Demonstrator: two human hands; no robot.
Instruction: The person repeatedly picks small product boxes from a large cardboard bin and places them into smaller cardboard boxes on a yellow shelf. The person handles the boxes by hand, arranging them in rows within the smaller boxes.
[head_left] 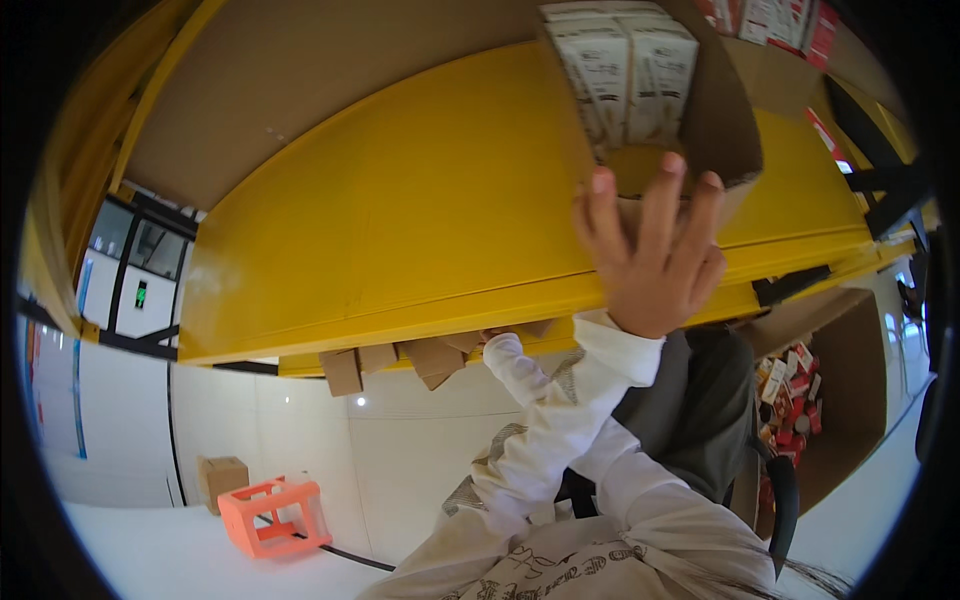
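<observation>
My left hand [655, 260] reaches across to the upper right. Its fingers are spread and stretched out against the low front wall of an open cardboard box [735, 135], with the fingertips at its rim. White cartons [635, 75] stand upright in the back of this box, and the yellow shelf [400, 210] carries it. My right arm passes beneath the left one. Only a bit of my right hand [492, 334] shows below the shelf's front edge, beside several cardboard boxes [432, 360] on a lower level. Its fingers are hidden.
Red and white packets [775, 22] sit in another box at the far right. A large carton [850, 390] full of small packages stands on the floor at right. An orange plastic stool [272, 517] and a small cardboard box [222, 480] are on the floor at left.
</observation>
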